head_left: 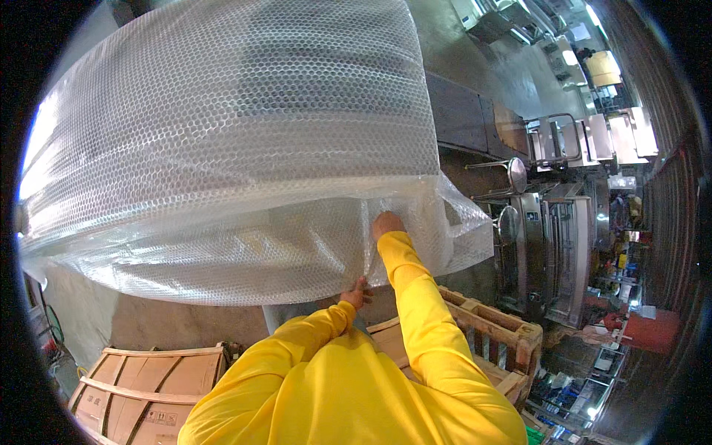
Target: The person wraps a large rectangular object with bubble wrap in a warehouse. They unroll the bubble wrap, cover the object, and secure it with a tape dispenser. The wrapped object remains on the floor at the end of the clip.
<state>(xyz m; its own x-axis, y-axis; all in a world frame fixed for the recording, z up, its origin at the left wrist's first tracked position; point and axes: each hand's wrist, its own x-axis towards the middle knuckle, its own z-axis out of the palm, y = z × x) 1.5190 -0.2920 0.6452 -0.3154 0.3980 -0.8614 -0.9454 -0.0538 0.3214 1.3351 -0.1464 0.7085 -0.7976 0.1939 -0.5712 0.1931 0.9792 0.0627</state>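
A very large sheet of clear bubble wrap [319,141] fills the upper left, draped over something big whose shape stays hidden beneath it. Its near part hangs in loose folds toward me. My right hand [387,223] is closed on a fold of the wrap, right of the middle, with the arm stretched forward. Closer to my body, my left hand [357,294] pinches the lower edge of the same sheet. A crumpled end of the wrap sticks out to the right of my right hand.
A wood-framed carton crate [148,393] stands at the lower left. On the right near me is a wooden pallet frame [493,326]. Round-topped metal stools [517,176] and steel equipment [567,252] stand farther right. Grey floor [170,320] shows below the wrap.
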